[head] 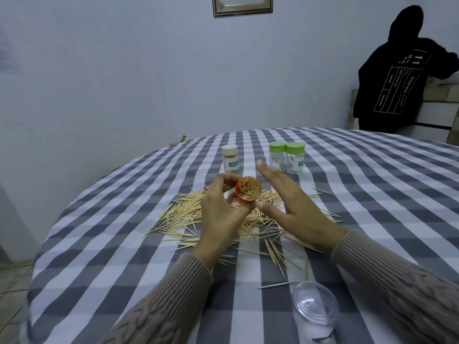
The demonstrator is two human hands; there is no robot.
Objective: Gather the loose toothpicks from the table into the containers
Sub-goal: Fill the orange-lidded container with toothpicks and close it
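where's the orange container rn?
Head view, centre: the orange container is held off the table by the left hand, mouth toward the camera, above the loose toothpicks, with the open right hand beside it.

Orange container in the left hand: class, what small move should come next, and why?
Probably tap the tips level with the open right hand. The orange container, gripped by the left hand, looks nearly full, its toothpicks bristling unevenly at the mouth, while many loose toothpicks remain on the table.

Left hand [218, 212] grips round orange plastic container [246, 191] packed with wooden toothpicks [249, 188]; right hand [290, 204] flat, just beside its rim.
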